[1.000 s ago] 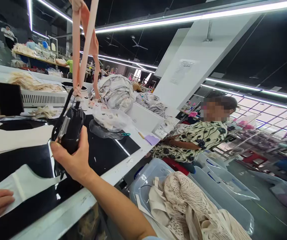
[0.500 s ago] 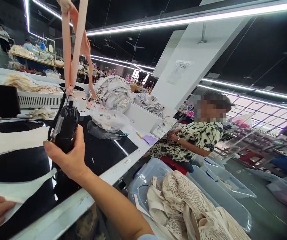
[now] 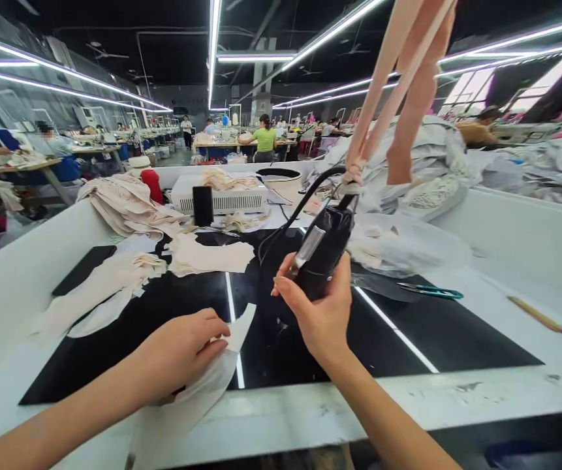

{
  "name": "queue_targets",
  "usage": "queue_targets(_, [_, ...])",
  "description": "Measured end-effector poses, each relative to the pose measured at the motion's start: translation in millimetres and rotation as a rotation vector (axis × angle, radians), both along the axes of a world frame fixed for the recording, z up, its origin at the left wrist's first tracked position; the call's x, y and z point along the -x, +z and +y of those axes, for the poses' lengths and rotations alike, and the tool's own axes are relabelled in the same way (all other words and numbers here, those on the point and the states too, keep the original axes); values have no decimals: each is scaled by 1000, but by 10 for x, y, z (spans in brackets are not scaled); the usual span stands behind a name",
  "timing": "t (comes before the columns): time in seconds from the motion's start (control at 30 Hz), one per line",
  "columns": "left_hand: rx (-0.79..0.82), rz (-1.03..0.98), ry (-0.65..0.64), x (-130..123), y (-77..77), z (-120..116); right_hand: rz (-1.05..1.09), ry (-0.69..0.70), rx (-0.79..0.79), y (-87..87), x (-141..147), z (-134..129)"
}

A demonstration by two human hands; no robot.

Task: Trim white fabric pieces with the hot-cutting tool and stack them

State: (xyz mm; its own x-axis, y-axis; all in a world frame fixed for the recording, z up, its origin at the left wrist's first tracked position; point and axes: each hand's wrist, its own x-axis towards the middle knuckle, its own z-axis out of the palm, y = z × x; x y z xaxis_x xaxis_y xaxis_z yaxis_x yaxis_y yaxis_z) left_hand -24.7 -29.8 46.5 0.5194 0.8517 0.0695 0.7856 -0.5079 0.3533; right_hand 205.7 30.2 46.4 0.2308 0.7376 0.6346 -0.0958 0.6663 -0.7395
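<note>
My right hand [image 3: 324,312] is wrapped round a black hand-held electric tool [image 3: 327,245] with a silver lever on its side. The tool is tilted over a glossy black board [image 3: 378,346]; its lower end is mostly hidden by my hand and the dark background. Knotted pink fabric strips [image 3: 383,98] run up from its top, next to a black cord [image 3: 288,219]. My left hand [image 3: 197,346] has its fingers closed on a white fabric piece [image 3: 215,377], whose narrow end points toward the tool and whose wide end droops over the board's front edge.
Cut cream fabric pieces [image 3: 207,254] lie left of the tool, by a black phone-like slab [image 3: 85,269]. Teal-handled scissors [image 3: 440,292] and a plastic bag [image 3: 393,241] are at right. Behind stand a white vented box [image 3: 219,199] and large fabric heaps. White walls flank the table.
My view has swung left and levelled, bringing the whole board and my left forearm into sight. The right hand still grips the tool, and the left still holds the fabric piece.
</note>
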Motion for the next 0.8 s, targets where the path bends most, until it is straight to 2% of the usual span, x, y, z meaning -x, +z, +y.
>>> queue_targets(0.13, [-126,-9,-173,42,-56,298,-35,-15,53,64,63,-34])
queue_targets(0.27, [-34,-69,-302,0,-80,537,-84,6,57,166,131,-58])
queue_targets(0.63, [236,-14,-231,-22,-37,542,14,92,102,214,322,-20])
queue_targets(0.8, [283,17,-212,-45,30,519,47,123,113,210,395,16])
